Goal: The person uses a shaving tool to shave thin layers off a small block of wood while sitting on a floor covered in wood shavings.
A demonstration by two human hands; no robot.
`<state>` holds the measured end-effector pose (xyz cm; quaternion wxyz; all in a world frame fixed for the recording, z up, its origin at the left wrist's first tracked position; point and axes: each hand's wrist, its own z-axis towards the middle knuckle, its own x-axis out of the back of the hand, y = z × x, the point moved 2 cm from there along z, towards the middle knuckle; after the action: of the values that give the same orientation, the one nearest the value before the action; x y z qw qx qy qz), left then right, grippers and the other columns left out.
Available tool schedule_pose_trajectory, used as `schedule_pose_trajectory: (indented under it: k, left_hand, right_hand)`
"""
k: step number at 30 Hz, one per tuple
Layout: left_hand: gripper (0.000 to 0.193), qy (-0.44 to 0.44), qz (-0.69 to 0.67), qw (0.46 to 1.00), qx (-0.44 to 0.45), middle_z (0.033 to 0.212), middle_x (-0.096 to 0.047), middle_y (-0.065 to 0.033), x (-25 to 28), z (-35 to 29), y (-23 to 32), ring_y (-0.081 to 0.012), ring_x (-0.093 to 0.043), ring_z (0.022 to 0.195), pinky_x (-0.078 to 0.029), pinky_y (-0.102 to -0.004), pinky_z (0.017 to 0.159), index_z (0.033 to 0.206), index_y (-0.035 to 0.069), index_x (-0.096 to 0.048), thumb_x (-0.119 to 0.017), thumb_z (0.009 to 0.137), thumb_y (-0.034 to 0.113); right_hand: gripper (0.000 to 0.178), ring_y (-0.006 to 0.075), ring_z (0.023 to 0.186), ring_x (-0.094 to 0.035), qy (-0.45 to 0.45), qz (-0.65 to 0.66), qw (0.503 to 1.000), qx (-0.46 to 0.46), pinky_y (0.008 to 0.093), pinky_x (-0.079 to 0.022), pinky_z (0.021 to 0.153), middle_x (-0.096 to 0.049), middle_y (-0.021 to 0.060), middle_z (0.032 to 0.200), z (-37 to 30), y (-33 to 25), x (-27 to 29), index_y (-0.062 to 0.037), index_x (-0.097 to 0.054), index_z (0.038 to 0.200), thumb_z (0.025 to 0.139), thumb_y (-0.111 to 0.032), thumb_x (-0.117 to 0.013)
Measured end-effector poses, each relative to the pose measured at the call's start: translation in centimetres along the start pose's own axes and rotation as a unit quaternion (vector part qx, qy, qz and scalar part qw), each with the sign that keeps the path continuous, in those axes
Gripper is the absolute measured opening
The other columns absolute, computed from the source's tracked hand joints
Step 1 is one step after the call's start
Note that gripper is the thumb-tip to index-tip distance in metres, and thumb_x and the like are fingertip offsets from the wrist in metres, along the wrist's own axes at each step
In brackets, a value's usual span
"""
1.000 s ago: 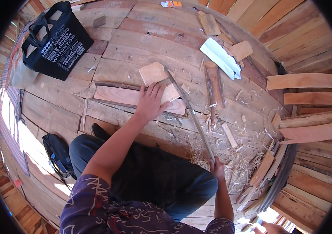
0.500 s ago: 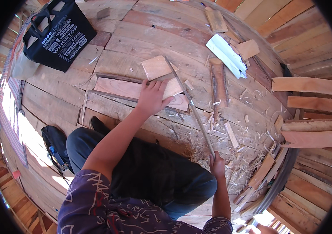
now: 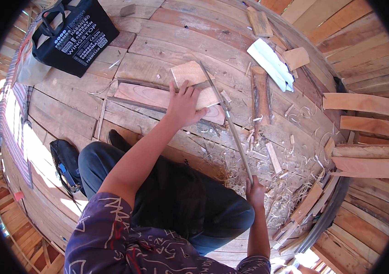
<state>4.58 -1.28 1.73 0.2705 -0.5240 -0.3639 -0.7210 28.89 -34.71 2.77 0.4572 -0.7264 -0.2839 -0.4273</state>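
My left hand [image 3: 184,106] lies over a pale wooden block [image 3: 209,97], fingers spread and thumb on its near side, holding it down. Under it is a longer pinkish board [image 3: 146,94], set between dark narrow edges on the plank floor. Another squarish piece of pale wood [image 3: 186,72] rests just beyond. Down at the right, my right hand [image 3: 255,192] is closed around the lower end of a long-handled knife [image 3: 237,140]. Its thin dark blade runs up along the block's right end, seen nearly edge-on; whether it touches the wood I cannot tell.
Curled shavings [image 3: 286,198] and offcuts litter the floor at the right. A bark-covered piece of wood [image 3: 261,98] and a white sheet [image 3: 271,64] lie beyond them. A black bag [image 3: 78,39] stands far left; slats [image 3: 368,104] jut in from the right.
The view has shifted slightly, so the scene sits a little further right. My left hand's fingers are spread wider on the block. My right hand keeps its hold on the knife.
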Motion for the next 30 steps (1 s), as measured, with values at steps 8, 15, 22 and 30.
schedule_pose_trajectory:
  k: [8,15,22,30]
  left_hand:
    - [0.072,-0.05,-0.068,0.995,0.046,0.122,-0.061,-0.0148,0.6,-0.2,0.3,-0.0321,-0.053,0.124,-0.022,-0.0683,0.11,0.126,0.005,-0.054,-0.064,0.083,0.061]
    - [0.072,-0.057,-0.014,0.998,0.036,0.118,-0.064,-0.016,0.2,0.8,-0.5,-0.0326,-0.057,0.118,-0.031,-0.0588,0.106,0.125,0.004,-0.054,-0.064,0.082,0.061]
    - [0.071,-0.068,-0.036,0.997,0.027,0.114,-0.065,-0.0158,0.2,1.0,-0.2,-0.033,-0.058,0.115,-0.034,-0.0546,0.103,0.123,0.003,-0.056,-0.063,0.083,0.062]
    - [0.07,-0.079,-0.032,0.996,0.023,0.112,-0.066,-0.0154,0.3,1.1,-0.4,-0.0332,-0.059,0.112,-0.036,-0.0529,0.101,0.123,0.004,-0.057,-0.061,0.085,0.062]
  right_hand:
    - [0.015,0.0392,0.053,-0.061,0.018,0.062,0.998,-0.009,0.0455,-0.044,0.049,-0.057,0.0198,0.059,-1.1,0.6,1.4,-0.0033,-0.058,0.096,0.099,-0.018,-0.058]
    - [0.012,0.038,0.054,-0.062,-0.001,0.048,0.999,-0.023,0.0447,-0.044,0.048,-0.057,0.0187,0.06,-4.5,2.8,2.2,-0.0035,-0.059,0.098,0.098,-0.015,-0.06]
    - [0.012,0.0408,0.055,-0.062,-0.04,0.064,0.997,-0.027,0.0473,-0.045,0.049,-0.059,0.0204,0.06,-2.7,2.3,1.2,-0.0047,-0.059,0.097,0.097,-0.016,-0.062]
    - [0.012,0.0405,0.056,-0.062,-0.028,0.033,0.999,-0.029,0.0493,-0.046,0.049,-0.059,0.0208,0.061,-1.3,0.5,0.9,-0.0046,-0.059,0.097,0.097,-0.016,-0.061]
